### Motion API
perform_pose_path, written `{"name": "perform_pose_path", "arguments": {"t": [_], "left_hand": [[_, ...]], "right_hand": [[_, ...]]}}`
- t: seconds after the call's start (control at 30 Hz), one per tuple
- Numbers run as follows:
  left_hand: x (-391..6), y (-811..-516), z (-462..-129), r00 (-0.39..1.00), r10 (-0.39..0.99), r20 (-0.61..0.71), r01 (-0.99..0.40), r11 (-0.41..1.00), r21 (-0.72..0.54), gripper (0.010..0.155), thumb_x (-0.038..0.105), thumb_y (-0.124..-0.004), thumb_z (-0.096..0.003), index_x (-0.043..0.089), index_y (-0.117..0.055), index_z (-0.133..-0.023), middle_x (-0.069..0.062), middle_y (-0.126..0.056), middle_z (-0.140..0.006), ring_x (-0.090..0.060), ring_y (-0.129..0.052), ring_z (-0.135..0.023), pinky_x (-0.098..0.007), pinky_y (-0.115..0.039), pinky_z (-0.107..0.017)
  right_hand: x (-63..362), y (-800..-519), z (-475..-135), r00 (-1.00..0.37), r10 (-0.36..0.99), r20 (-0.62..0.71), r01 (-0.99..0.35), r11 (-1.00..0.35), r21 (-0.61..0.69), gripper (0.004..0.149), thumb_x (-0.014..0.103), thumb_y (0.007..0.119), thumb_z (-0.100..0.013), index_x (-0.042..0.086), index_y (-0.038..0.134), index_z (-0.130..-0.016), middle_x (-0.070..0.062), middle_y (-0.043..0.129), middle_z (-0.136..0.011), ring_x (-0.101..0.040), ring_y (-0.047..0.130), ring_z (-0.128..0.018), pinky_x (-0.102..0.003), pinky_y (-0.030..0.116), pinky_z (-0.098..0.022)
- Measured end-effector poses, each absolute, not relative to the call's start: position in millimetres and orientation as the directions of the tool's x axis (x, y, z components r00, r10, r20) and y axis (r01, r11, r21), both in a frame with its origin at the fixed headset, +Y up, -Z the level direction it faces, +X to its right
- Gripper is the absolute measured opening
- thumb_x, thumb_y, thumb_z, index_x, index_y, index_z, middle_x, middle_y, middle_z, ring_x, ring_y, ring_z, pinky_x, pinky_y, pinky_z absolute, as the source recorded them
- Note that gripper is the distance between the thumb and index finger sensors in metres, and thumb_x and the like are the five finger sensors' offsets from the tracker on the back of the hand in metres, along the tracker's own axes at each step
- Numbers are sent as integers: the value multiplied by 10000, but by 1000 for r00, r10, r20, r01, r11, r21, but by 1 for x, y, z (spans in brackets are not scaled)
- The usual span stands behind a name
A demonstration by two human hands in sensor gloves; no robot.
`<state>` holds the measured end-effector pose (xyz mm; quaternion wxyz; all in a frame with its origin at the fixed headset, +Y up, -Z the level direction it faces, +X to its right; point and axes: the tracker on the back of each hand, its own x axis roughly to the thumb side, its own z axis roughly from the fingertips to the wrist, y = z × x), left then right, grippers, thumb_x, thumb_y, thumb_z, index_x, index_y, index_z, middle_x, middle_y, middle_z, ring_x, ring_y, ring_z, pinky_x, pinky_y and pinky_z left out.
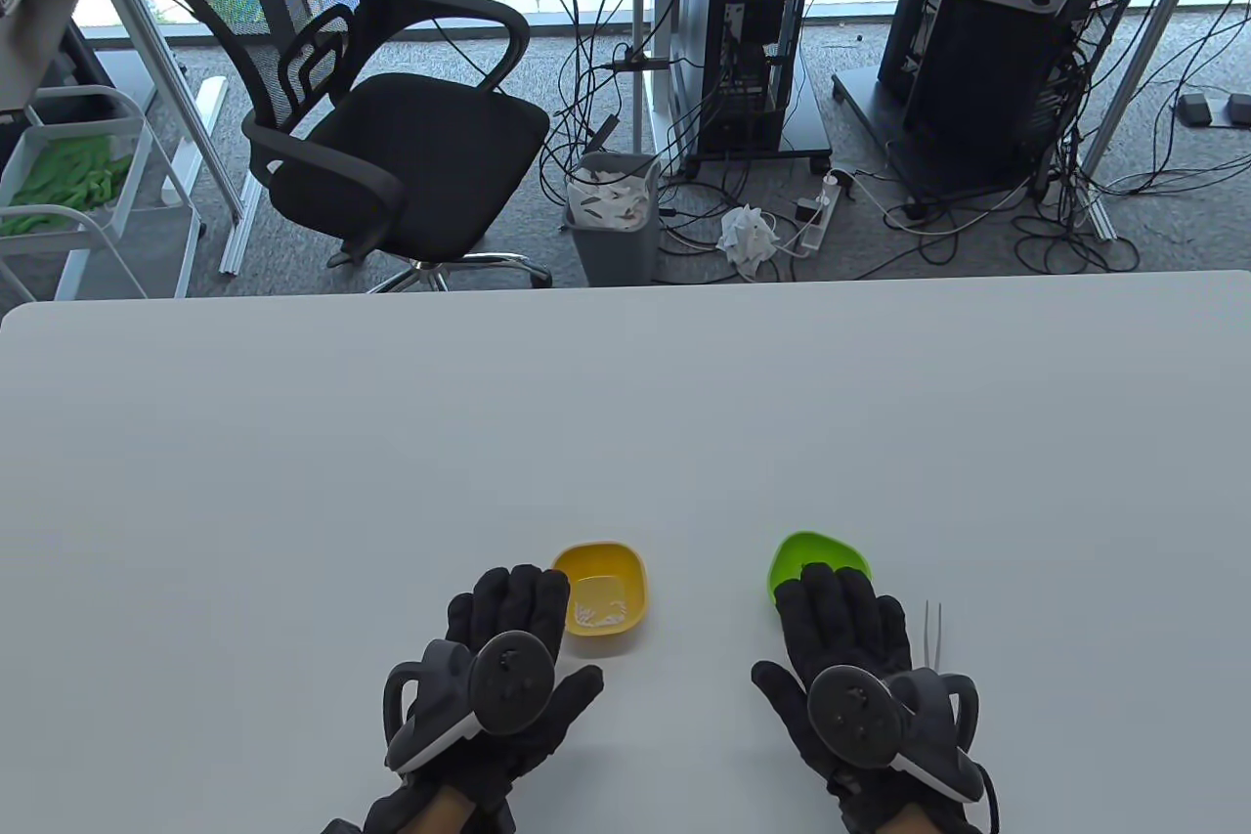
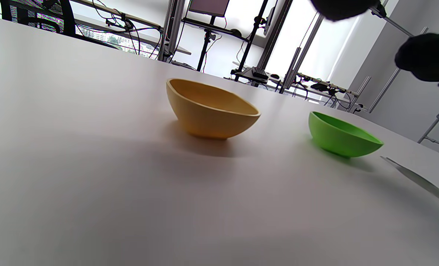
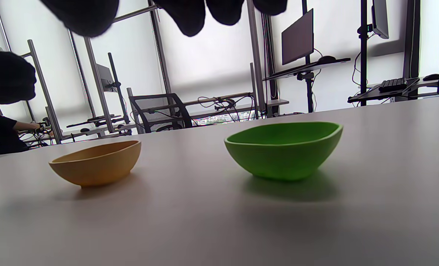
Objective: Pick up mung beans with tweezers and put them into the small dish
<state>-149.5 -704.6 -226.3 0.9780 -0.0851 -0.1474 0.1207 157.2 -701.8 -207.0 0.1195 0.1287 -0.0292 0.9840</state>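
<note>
A yellow dish (image 1: pixel 601 594) sits near the table's front middle with small pale bits in its bottom; whether they are beans is too small to tell. A green dish (image 1: pixel 819 560) sits to its right, its inside hidden. Metal tweezers (image 1: pixel 931 634) lie on the table just right of my right hand. My left hand (image 1: pixel 508 624) lies flat, fingers spread, beside the yellow dish and holds nothing. My right hand (image 1: pixel 841 619) lies flat, its fingertips over the green dish's near edge, and holds nothing. The wrist views show the yellow dish (image 2: pixel 208 111) (image 3: pixel 95 162), green dish (image 2: pixel 341 136) (image 3: pixel 284 151) and tweezers (image 2: pixel 419 181).
The white table (image 1: pixel 391 443) stretches wide beyond the dishes. Past its far edge are an office chair (image 1: pixel 381 110), a waste bin (image 1: pixel 614 213), computer towers and cables on the floor.
</note>
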Motion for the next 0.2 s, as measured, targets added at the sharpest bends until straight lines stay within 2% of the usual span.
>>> {"name": "perform_pose_path", "arguments": {"t": [0.2], "left_hand": [[-149, -705, -226, 928, 258, 267, -207, 956, -207, 885, 660, -598, -517, 194, -182, -1144, -104, -185, -1216, -451, -169, -1120, -592, -159, -775]], "right_hand": [[156, -702, -207, -935, 235, 264, -247, -969, -11, 731, 542, 570, -542, 164, 371, -1135, -165, 222, -1174, -458, 201, -1040, -654, 303, -738]]}}
